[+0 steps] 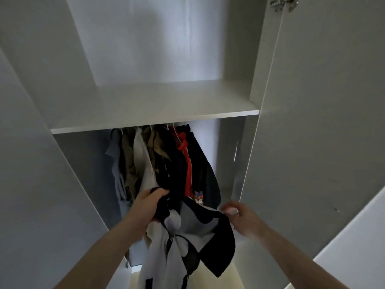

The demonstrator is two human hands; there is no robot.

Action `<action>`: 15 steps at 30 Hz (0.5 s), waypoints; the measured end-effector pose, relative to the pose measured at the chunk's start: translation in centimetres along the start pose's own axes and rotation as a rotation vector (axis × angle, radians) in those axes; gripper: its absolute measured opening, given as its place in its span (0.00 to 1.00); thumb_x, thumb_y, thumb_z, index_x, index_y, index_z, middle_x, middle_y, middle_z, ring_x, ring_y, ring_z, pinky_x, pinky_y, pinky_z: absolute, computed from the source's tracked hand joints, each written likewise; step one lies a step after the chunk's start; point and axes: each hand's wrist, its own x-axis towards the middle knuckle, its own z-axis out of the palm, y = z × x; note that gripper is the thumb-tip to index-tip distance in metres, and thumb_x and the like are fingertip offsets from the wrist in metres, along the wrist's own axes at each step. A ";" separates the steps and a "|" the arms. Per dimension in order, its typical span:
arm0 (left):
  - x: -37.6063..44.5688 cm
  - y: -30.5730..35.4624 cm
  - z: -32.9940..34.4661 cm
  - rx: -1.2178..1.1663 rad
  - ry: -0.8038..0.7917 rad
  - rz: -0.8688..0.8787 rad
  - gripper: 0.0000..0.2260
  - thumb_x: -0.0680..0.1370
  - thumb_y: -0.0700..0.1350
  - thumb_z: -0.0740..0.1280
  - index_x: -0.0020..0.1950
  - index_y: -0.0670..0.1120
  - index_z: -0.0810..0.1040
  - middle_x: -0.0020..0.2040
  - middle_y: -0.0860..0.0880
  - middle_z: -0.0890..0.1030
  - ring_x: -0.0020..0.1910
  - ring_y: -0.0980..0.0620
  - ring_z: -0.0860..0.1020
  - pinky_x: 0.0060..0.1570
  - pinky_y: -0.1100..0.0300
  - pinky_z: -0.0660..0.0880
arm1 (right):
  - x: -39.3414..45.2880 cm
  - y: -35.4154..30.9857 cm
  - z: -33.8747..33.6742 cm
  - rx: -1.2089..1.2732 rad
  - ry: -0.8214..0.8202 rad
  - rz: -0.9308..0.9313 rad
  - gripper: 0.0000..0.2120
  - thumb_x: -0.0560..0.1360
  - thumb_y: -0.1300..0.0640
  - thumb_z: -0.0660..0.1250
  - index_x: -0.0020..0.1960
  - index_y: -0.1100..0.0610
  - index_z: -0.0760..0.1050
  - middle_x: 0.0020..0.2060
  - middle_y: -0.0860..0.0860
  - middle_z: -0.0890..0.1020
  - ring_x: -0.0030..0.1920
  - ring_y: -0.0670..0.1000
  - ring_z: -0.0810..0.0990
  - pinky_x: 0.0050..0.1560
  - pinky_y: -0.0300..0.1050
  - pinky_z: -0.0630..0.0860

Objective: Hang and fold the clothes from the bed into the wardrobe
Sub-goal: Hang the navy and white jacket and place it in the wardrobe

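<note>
**Head view: a zip jacket held up at the open wardrobe**

Head camera has us facing the wardrobe shelf (pixel 154 113), our landmark. Below it, our left hand (pixel 149 207) has its fingers curled tight around the dark collar of a grey and navy zip jacket (pixel 187 232), and our right hand (pixel 242 217) pinches the jacket's dark edge, though blur hides exactly how those fingertips lie. We judge the jacket is about to be hung; we see no hanger in it.

Risks, as we judge them: the loose body hanging below our hands could snag on the hanging clothes (pixel 166 159) crowded just under the shelf, or the light right-hand pinch could slip and let that side drop.

Grey panels flank the shelf, with an open door (pixel 323 122) to its right and a hinge (pixel 282 4) at the door's top
</note>
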 end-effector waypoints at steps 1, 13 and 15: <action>0.8 0.5 -0.4 0.000 0.001 0.005 0.09 0.81 0.45 0.67 0.49 0.39 0.82 0.33 0.44 0.78 0.30 0.48 0.78 0.31 0.57 0.72 | 1.4 -0.4 0.1 0.023 0.037 0.006 0.10 0.78 0.58 0.70 0.49 0.42 0.79 0.43 0.44 0.83 0.31 0.37 0.80 0.36 0.32 0.74; 8.1 3.8 -2.5 -0.025 0.034 0.003 0.08 0.80 0.46 0.69 0.51 0.42 0.83 0.39 0.44 0.81 0.32 0.50 0.81 0.29 0.59 0.75 | 18.4 -5.0 -2.6 0.196 0.329 0.126 0.28 0.77 0.60 0.73 0.73 0.63 0.68 0.60 0.60 0.79 0.59 0.62 0.80 0.58 0.51 0.76; 9.2 3.7 -2.6 -0.035 0.055 -0.004 0.08 0.80 0.46 0.69 0.49 0.43 0.83 0.37 0.45 0.82 0.32 0.49 0.81 0.30 0.59 0.76 | 20.8 -5.1 -3.1 0.145 0.289 0.157 0.24 0.77 0.59 0.72 0.69 0.59 0.67 0.51 0.58 0.76 0.51 0.57 0.77 0.51 0.50 0.74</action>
